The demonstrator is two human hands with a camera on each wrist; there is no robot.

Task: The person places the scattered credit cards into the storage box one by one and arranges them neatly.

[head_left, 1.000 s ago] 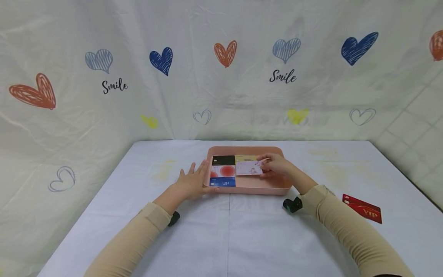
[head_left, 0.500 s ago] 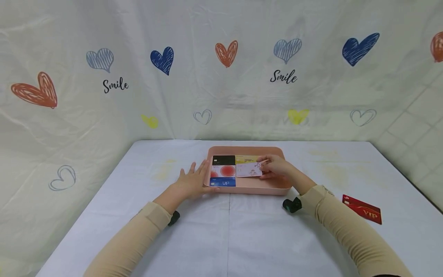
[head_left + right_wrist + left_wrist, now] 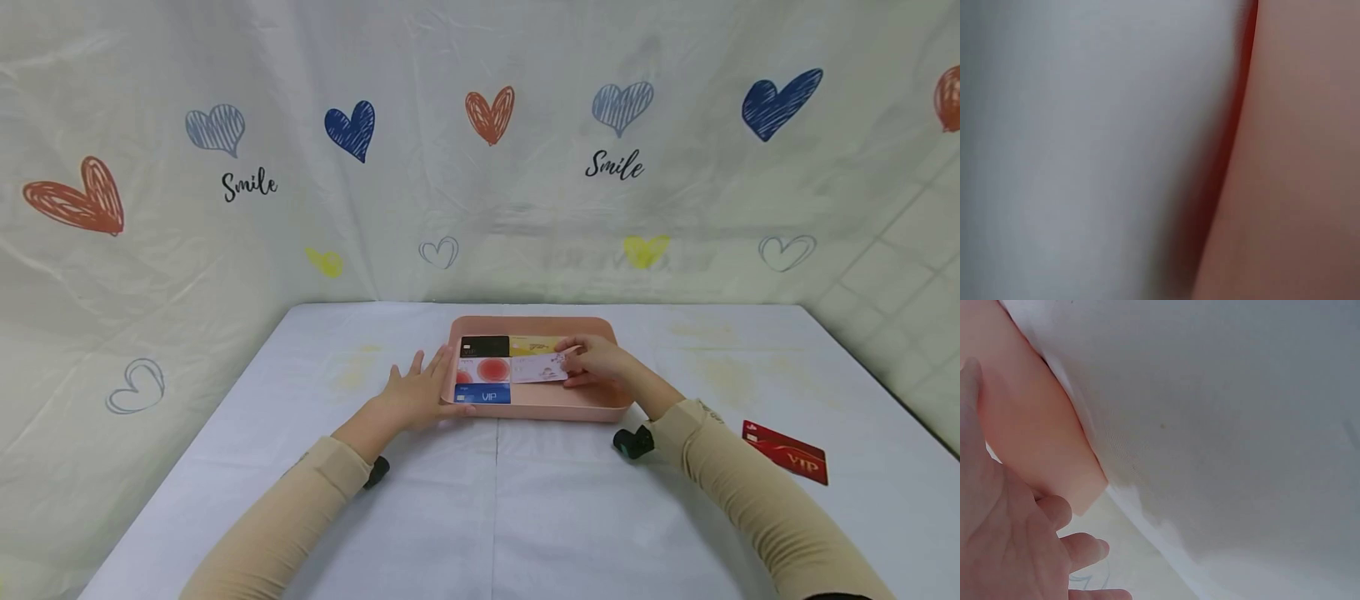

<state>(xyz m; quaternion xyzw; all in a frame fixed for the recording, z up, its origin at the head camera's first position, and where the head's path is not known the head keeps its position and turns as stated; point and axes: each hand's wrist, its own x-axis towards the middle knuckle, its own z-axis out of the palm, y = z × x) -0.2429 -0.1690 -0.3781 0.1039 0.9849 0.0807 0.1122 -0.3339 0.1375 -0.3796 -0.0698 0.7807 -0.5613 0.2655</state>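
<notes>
A pale pink card (image 3: 537, 367) with a floral print lies in the right column of a shallow pink tray (image 3: 577, 412), just below a yellow card (image 3: 529, 345). My right hand (image 3: 596, 362) reaches in over the tray's right side and pinches the pink card's right end. Down the tray's left half run a black card (image 3: 484, 346), a white card with red circles (image 3: 492, 370) and a blue VIP card (image 3: 483, 393). My left hand (image 3: 416, 398) rests with spread fingers against the tray's left end. In the left wrist view, the tray wall (image 3: 1041, 425) runs alongside that hand (image 3: 1010, 531).
A red VIP card (image 3: 787, 452) lies on the white-covered table (image 3: 495, 517) to the right, beside the right sleeve. Dark wrist cameras (image 3: 633, 443) sit under both wrists. Behind the table hangs a pale curtain (image 3: 555, 200) with printed hearts.
The pink card has shifted slightly left and down, lining up against the white card and uncovering more of the yellow one. The left hand has stayed in place.
</notes>
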